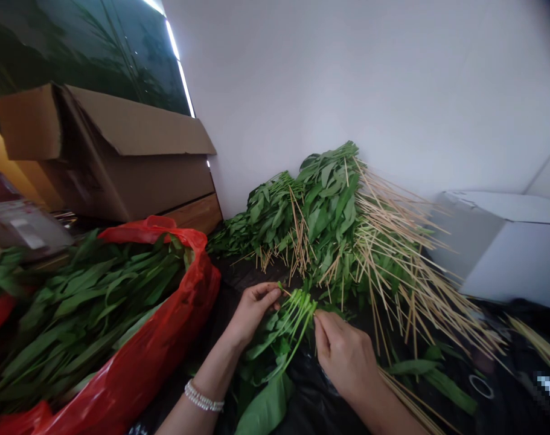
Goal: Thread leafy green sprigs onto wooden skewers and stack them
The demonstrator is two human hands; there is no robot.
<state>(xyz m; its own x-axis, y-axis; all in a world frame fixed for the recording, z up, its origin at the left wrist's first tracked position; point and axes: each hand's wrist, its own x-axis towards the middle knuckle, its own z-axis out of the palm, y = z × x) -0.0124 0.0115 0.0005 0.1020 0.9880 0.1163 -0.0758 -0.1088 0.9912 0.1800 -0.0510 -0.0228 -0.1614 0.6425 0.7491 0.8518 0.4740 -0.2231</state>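
Observation:
Several leafy green stems (pixel 297 311) hang side by side from a thin bamboo skewer (pixel 286 292) in the middle, their broad leaves trailing down toward me. My left hand (pixel 256 302) pinches at the skewer's left end, where a small bit of green shows at the fingertips. On the other side, my right hand (pixel 345 350) is closed around the skewer's right end, mostly hiding it. Behind both hands lies a heap of skewered greens (pixel 329 205), its bare sticks (pixel 406 260) fanning out to the right.
A red plastic bag (pixel 191 302) full of loose leafy stems (pixel 93 302) stands at left. Behind it is an open cardboard box (pixel 139 175). A white box (pixel 514 254) sits at right by the wall. Black plastic sheeting (pixel 311 368) covers the surface, with loose skewers (pixel 410 402) near my right forearm.

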